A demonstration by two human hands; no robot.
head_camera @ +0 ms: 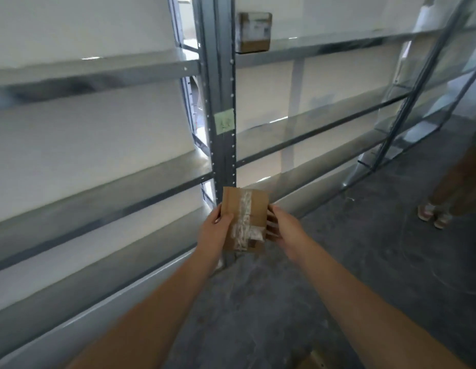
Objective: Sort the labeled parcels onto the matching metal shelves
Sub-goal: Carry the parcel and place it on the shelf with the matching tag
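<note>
I hold a small brown cardboard parcel (254,209) with a strip of clear tape down its middle, low in front of the shelving. My left hand (215,230) grips its left edge and my right hand (283,231) grips its right edge. Behind it rises the grey metal upright (222,75) between two shelf bays, with a pale green label (224,120) stuck on it; its writing is too blurred to read. A second cardboard parcel (254,31) stands on the upper shelf (338,47) of the right bay, next to the upright.
Metal shelves (98,75) run left and right at several heights along a white wall. A slanted metal frame (423,75) leans at the right. Another person's sandalled feet (434,213) stand on the grey concrete floor (311,302). A cardboard corner (311,362) shows at the bottom edge.
</note>
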